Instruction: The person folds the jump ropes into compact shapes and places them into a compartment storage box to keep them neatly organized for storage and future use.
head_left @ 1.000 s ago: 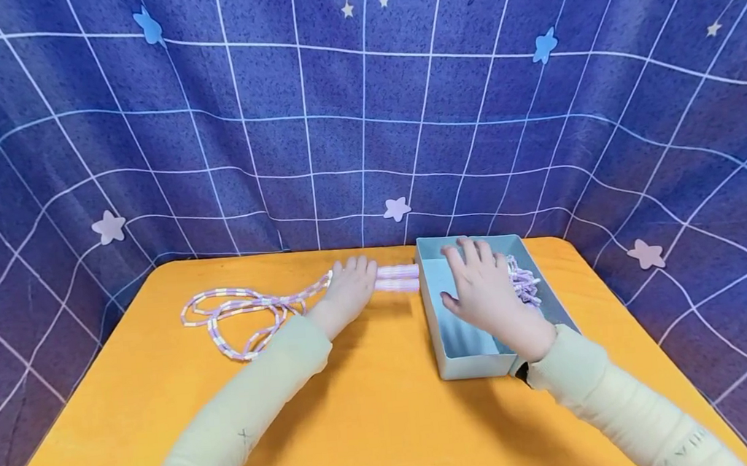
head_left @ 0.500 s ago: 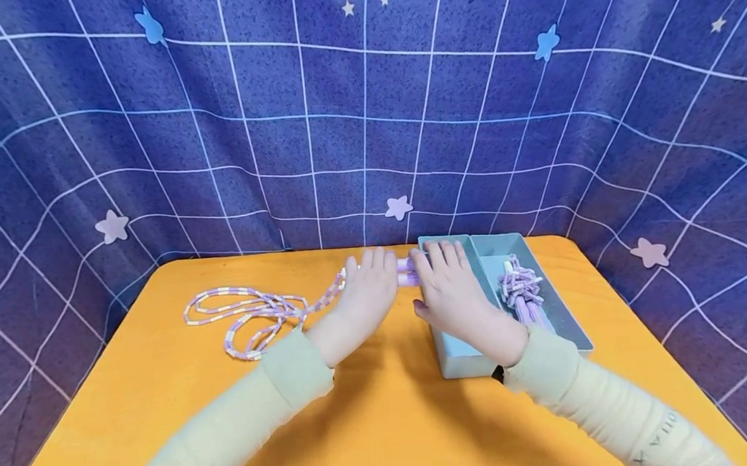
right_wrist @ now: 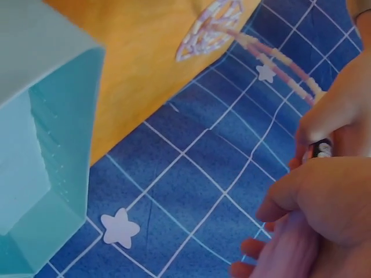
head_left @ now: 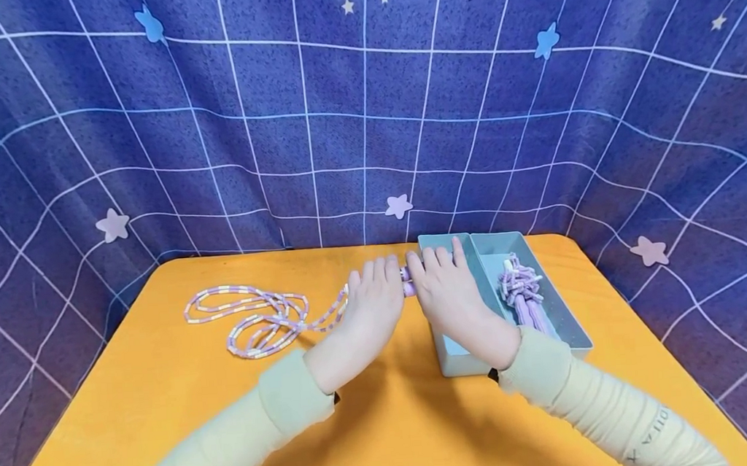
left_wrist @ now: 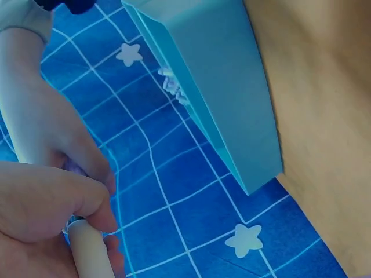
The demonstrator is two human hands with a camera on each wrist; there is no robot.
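Both hands hold the purple handles [head_left: 406, 281] of a beaded jump rope [head_left: 274, 314], side by side above the table. My left hand [head_left: 375, 295] grips them at the rope end. In the left wrist view its fingers curl round a pale handle part [left_wrist: 90, 249]. My right hand [head_left: 446, 286] grips the other end, beside the box; in the right wrist view its thumb and fingers wrap a pinkish-purple handle [right_wrist: 290, 249]. White and purple beaded loops trail left onto the table. Most of the handles is hidden by the hands.
A blue-grey box [head_left: 450, 367] with two compartments stands right of centre, partly under the right hand. Its right compartment holds a second, bundled jump rope [head_left: 523, 294]. An orange cloth covers the table [head_left: 389, 436]. A blue grid-patterned curtain [head_left: 340, 148] surrounds its back and sides.
My right hand came left from over the box and took hold of the handles' free end. My left hand shifted right with the handles, drawing the beaded rope slightly along.
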